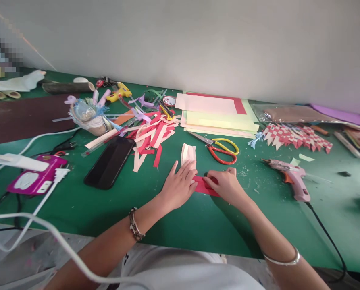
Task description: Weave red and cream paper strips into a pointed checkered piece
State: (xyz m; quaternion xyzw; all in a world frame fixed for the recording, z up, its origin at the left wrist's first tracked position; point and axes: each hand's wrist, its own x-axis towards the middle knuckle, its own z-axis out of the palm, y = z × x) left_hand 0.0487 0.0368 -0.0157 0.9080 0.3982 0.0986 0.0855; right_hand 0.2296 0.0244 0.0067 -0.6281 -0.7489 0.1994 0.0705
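Two bare hands were at work in the head view I watched from afar, both at a red paper strip (205,187) lying flat on the green surface (173,225). The left hand (180,187) lay at the strip's left end, its fingers stretched out, the outermost apart from the others, covering the near end of some pale strips (188,153) just beyond the red strip. The right hand (226,185) was over the red strip's right part with its fingers curled in; I could not tell whether they pinched the paper or only pressed it down.

Near the red strip, on its far side, I saw red-and-yellow-handled scissors (210,141); farther beyond lay stacked paper sheets (222,117). Left of the red strip were a black phone (109,163) and, farther back, a heap of red and pale paper strips (155,135). Well to its right sat a pink glue gun (294,177), with a woven red-and-pale piece (297,137) behind.
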